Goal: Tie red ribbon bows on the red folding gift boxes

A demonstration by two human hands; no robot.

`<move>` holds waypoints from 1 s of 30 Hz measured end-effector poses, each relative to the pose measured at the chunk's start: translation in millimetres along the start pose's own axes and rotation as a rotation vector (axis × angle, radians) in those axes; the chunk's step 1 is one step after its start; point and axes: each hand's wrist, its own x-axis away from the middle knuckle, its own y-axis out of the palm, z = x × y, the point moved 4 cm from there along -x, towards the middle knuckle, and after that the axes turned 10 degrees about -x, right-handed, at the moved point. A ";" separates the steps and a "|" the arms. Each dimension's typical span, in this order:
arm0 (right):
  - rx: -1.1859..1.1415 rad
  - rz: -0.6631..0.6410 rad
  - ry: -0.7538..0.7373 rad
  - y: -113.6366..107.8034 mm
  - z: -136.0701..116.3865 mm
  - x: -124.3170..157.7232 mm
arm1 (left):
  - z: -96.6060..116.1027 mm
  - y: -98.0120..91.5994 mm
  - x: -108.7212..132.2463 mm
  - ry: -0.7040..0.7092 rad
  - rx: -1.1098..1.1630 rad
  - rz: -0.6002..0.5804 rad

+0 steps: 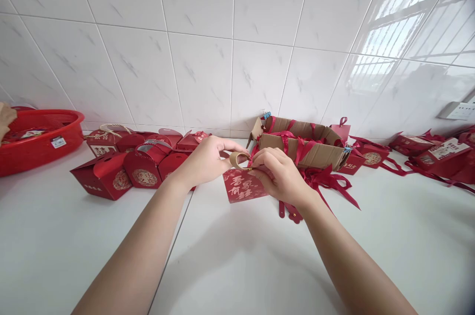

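Between my two hands is a curled tan band (235, 160), shaped like a ring; whether it is a roll of tape or a strap I cannot tell. My left hand (208, 159) grips its far side with thumb and fingers. My right hand (279, 175) is closed in a pinch at the band's near right edge, its fingertips partly hiding what they hold. Just beneath the hands is a red box or card (243, 187) with pale gold lettering, its right part covered by my right hand. Small red flower-ended strips (295, 215) lie beside my right wrist.
Behind my hands stands a cardboard box (321, 154) hung with red ribbons (330, 180). Several red gift boxes (107, 176) are grouped at left, beside a red plastic basket (63, 124). More red boxes (443, 156) with ribbons lie at right, along the tiled wall (200, 77).
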 end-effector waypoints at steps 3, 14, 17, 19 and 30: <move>-0.008 0.005 0.003 -1.2 1.2 0.8 | 3.1 3.3 0.9 -0.008 0.021 -0.063; -0.039 0.005 0.026 -0.5 1.9 1.4 | 9.8 4.5 1.4 -0.008 0.024 -0.046; -0.032 0.022 0.030 -1.2 1.5 1.2 | 12.9 4.4 2.1 -0.003 -0.002 -0.052; -0.029 0.031 0.027 -1.5 1.7 1.5 | 15.1 3.7 3.0 -0.004 -0.018 -0.060; 0.030 0.171 -0.054 -13.7 3.8 2.6 | 15.4 10.9 -0.2 0.122 0.108 -0.106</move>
